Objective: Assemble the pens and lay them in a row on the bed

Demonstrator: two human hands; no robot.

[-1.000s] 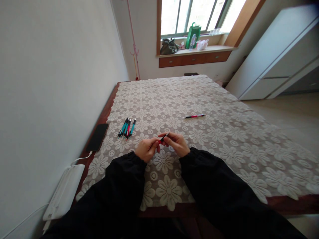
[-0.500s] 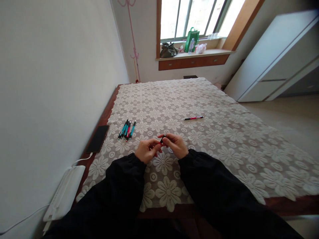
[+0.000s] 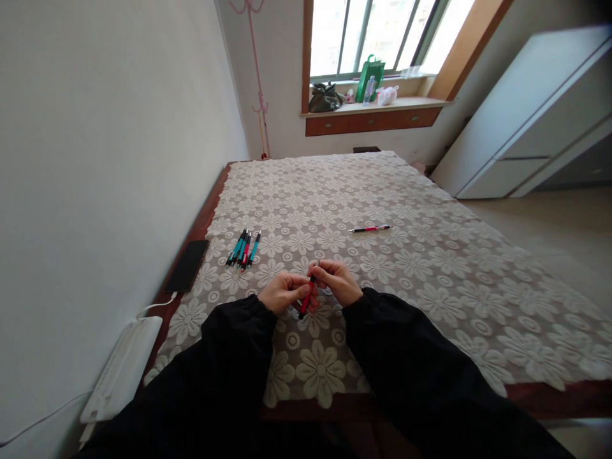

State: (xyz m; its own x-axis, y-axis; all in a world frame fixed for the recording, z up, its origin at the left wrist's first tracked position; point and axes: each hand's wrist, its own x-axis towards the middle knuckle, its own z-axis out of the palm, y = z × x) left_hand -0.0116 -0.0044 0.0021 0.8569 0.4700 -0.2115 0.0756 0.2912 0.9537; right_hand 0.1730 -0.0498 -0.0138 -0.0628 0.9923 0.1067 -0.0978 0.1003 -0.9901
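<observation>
Basically both hands sit close together over the near part of the bed, fingers pinched on one red pen. Left hand curls around the lower red barrel, right hand grips the upper dark end with fingertips; pen tilts, lower tip toward the person, upper end away. Both hands closed on that pen, black sleeves running back to the bottom of the frame. Pen is held just above the lace bedspread, white flower pattern, which covers nearly the whole bed; whether the pen tip touches the cloth is unclear. Left and a bit farther out lies a small bunch of pens, mostly teal with one red among them, side by side and touching, lying on the bedspread. Farther out to the right, well apart from the hands, a single red pen lies flat, roughly crosswise. At the bed's left edge, on the bare wood frame, a dark phone lies flat with a white cable running down to a white flat device against the wall. Far end: window sill with a dark bag, a green bag, a bottle beside it and a pinkish bag. White cabinet stands at right.
</observation>
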